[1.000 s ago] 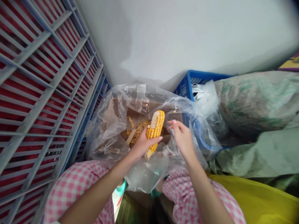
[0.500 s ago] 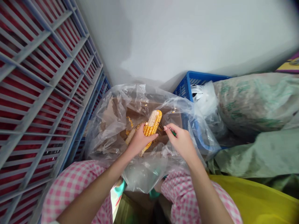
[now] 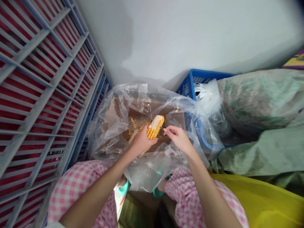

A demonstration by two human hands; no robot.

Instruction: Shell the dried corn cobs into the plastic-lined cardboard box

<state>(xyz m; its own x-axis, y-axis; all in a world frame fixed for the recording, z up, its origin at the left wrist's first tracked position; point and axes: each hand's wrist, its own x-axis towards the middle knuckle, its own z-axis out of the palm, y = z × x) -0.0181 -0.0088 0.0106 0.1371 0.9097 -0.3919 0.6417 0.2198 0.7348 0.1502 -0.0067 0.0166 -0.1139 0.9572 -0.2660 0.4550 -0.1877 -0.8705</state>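
My left hand (image 3: pixel 140 141) is wrapped round a yellow corn cob (image 3: pixel 154 131), which slants up and to the right. A pale strip without kernels shows along its upper part. Just right of the cob, my right hand (image 3: pixel 177 136) is pinched closed on a small thin tool (image 3: pixel 162 128); only its dark tip shows, while its handle is hidden in the fingers. Under both hands lies a cardboard box (image 3: pixel 120 109) lined with a clear plastic bag (image 3: pixel 102 126). Loose kernels (image 3: pixel 142 125) are scattered inside, and a pale bare cob (image 3: pixel 133 135) lies partly behind my left hand.
A tall slatted crate (image 3: pixel 52 82) rises close on the left. On the right stand a blue basket (image 3: pixel 190 84) with white plastic bags (image 3: pixel 210 96), a stuffed sack (image 3: pixel 258 98) and a yellow bag (image 3: pixel 266 199). A pale wall (image 3: pixel 166 41) closes the back.
My right hand has shifted slightly left, nearer the cob, and the tool's green handle no longer shows. The cob has dipped a little in my left hand.
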